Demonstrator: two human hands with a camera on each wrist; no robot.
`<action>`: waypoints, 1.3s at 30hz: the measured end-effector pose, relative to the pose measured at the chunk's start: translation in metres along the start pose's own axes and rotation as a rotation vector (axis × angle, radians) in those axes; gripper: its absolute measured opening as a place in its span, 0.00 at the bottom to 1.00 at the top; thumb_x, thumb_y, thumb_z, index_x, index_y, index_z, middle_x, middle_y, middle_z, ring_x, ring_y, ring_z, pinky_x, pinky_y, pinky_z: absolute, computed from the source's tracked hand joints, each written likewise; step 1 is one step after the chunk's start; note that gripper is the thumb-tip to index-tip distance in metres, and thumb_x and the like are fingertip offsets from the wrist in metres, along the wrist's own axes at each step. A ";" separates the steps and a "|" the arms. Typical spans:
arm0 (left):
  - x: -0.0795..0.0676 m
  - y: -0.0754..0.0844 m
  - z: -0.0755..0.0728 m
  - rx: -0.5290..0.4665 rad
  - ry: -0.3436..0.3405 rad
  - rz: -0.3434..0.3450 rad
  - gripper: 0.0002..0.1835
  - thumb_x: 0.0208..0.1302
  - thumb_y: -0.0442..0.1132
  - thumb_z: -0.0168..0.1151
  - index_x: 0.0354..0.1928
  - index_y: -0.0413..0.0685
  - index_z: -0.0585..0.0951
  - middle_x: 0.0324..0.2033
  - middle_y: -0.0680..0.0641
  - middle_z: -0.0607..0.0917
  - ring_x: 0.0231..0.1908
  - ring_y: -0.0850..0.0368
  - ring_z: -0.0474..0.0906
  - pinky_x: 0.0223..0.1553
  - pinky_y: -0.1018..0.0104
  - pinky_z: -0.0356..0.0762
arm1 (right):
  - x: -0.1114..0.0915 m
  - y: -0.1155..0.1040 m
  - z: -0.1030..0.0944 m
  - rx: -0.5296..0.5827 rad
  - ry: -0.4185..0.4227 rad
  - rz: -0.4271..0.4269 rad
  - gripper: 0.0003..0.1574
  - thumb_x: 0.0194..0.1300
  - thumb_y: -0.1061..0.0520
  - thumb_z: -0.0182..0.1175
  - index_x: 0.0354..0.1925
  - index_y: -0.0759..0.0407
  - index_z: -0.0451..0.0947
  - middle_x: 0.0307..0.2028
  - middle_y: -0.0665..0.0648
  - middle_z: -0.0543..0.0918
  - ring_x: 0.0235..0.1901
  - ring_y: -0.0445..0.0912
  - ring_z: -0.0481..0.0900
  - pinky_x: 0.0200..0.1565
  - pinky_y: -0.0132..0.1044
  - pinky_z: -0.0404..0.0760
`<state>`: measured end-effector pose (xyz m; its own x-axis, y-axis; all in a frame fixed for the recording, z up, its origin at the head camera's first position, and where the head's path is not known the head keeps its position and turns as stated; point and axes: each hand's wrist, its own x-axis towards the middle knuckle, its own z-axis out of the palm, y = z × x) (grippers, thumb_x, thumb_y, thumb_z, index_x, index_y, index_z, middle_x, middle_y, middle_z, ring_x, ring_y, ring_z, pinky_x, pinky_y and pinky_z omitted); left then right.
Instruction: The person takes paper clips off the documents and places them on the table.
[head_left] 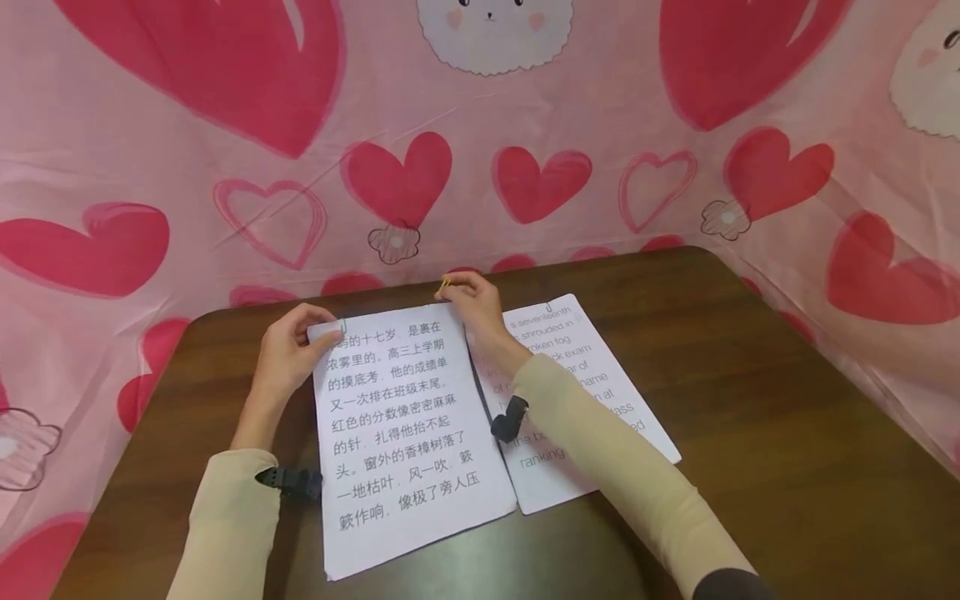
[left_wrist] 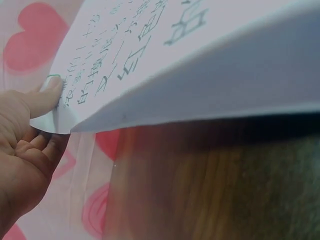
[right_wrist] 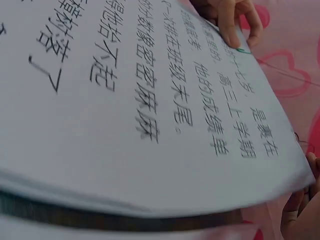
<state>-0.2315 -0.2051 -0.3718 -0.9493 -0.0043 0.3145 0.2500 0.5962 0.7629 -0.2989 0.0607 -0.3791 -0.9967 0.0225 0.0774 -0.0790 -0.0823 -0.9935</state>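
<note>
A white paper (head_left: 390, 417) printed with large Chinese characters is tilted up off the table, its upper end raised. At its top left corner my left hand (head_left: 288, 354) pinches the edge, thumb on the printed face and fingers behind, as the left wrist view shows. Under that thumb sits a green paper clip (right_wrist: 243, 50). My right hand (head_left: 477, 315) is by the top right corner and pinches a small yellow paper clip (head_left: 445, 285) between thumb and fingertips. In the right wrist view the right hand (right_wrist: 302, 212) is partly cut off at the edge.
A second paper (head_left: 633, 433) with English text lies to the right, partly under my right forearm; a clip (head_left: 549, 307) is on its top edge. The brown wooden table (head_left: 750, 392) reaches back to a pink heart-patterned cloth (head_left: 555, 108).
</note>
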 end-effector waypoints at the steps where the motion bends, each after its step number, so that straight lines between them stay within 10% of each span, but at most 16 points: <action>1: -0.001 -0.001 0.000 0.003 0.000 -0.004 0.15 0.66 0.38 0.67 0.52 0.42 0.79 0.48 0.34 0.85 0.30 0.60 0.82 0.30 0.79 0.80 | 0.001 -0.001 -0.006 0.013 -0.002 -0.014 0.16 0.67 0.64 0.62 0.52 0.67 0.80 0.39 0.58 0.89 0.34 0.37 0.85 0.45 0.28 0.81; 9: -0.009 -0.008 -0.013 0.014 0.016 -0.036 0.16 0.65 0.37 0.68 0.52 0.41 0.79 0.43 0.31 0.86 0.25 0.69 0.79 0.27 0.77 0.80 | -0.005 -0.023 -0.072 -0.376 -0.109 -0.191 0.16 0.66 0.62 0.64 0.53 0.60 0.81 0.37 0.61 0.90 0.44 0.56 0.87 0.49 0.35 0.83; 15: -0.010 -0.011 -0.026 0.033 0.050 -0.051 0.17 0.65 0.39 0.68 0.53 0.43 0.79 0.44 0.34 0.86 0.24 0.72 0.79 0.28 0.78 0.81 | -0.004 -0.038 -0.136 -0.733 -0.062 -0.234 0.14 0.65 0.57 0.65 0.50 0.55 0.83 0.40 0.60 0.90 0.44 0.50 0.87 0.50 0.38 0.77; 24: -0.011 -0.016 -0.037 0.041 0.056 -0.046 0.17 0.65 0.39 0.68 0.52 0.43 0.78 0.31 0.70 0.80 0.24 0.70 0.80 0.26 0.77 0.80 | -0.003 -0.030 -0.207 -0.944 -0.073 -0.138 0.15 0.67 0.56 0.63 0.50 0.60 0.83 0.43 0.64 0.88 0.45 0.57 0.84 0.49 0.50 0.78; 33: -0.012 -0.013 -0.035 0.051 0.060 -0.047 0.16 0.66 0.37 0.67 0.53 0.42 0.78 0.43 0.33 0.86 0.24 0.72 0.79 0.26 0.77 0.80 | 0.002 -0.019 -0.229 -1.076 -0.120 -0.006 0.15 0.66 0.58 0.63 0.49 0.64 0.83 0.45 0.67 0.86 0.44 0.58 0.81 0.48 0.51 0.79; 39: -0.014 -0.012 -0.034 0.047 0.053 -0.058 0.16 0.66 0.37 0.67 0.53 0.41 0.78 0.46 0.31 0.85 0.25 0.71 0.79 0.27 0.78 0.80 | 0.005 -0.016 -0.238 -1.138 -0.136 0.051 0.17 0.69 0.58 0.60 0.52 0.65 0.81 0.50 0.69 0.84 0.48 0.60 0.80 0.52 0.56 0.77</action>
<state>-0.2150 -0.2392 -0.3658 -0.9502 -0.0817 0.3006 0.1841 0.6311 0.7535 -0.2993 0.2993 -0.3830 -0.9973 -0.0690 -0.0254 -0.0478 0.8703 -0.4902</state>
